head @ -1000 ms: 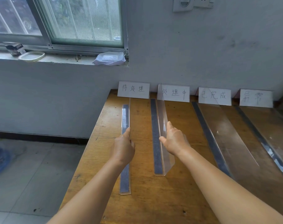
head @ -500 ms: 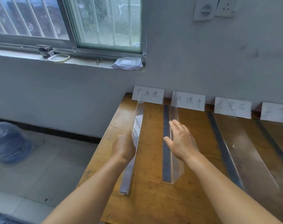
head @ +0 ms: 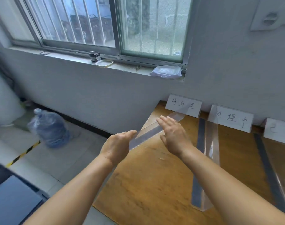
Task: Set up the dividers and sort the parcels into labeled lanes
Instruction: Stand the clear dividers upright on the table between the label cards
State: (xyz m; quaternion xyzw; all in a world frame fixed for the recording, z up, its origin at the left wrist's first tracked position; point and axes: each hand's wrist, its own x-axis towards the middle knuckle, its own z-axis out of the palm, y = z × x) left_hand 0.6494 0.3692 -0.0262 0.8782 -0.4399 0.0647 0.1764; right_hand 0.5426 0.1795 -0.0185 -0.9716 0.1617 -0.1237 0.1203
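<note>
Both bare forearms reach forward from the near edge, over the left part of the wooden counter [head: 154,184]. The left hand [head: 117,146] sits just past the counter's left edge, back of the hand up, fingers curled round the near end of a clear plastic divider [head: 148,134] with a grey strip along it. That divider is lifted off the wood and slants from the left hand up and to the right, its far end reaching in front of the leftmost paper label [head: 183,105]. The right hand [head: 172,135] is spread flat, fingers straight and together, pointing far-left; it lies against the divider's middle. Whether its thumb pinches the plastic from below cannot be told, as the hand hides that side.

To the right, a second clear divider [head: 211,153] stands upright on the counter, running from near to far beside a dark grey strip [head: 198,159], its far end before the second label [head: 231,120]. A third label [head: 278,129] shows partly at the right edge, with another dark strip [head: 268,171] in front of it.

On the floor to the left lies a large blue water bottle [head: 49,127], blurred. The windowsill [head: 122,67] carries a white packet [head: 166,71].
</note>
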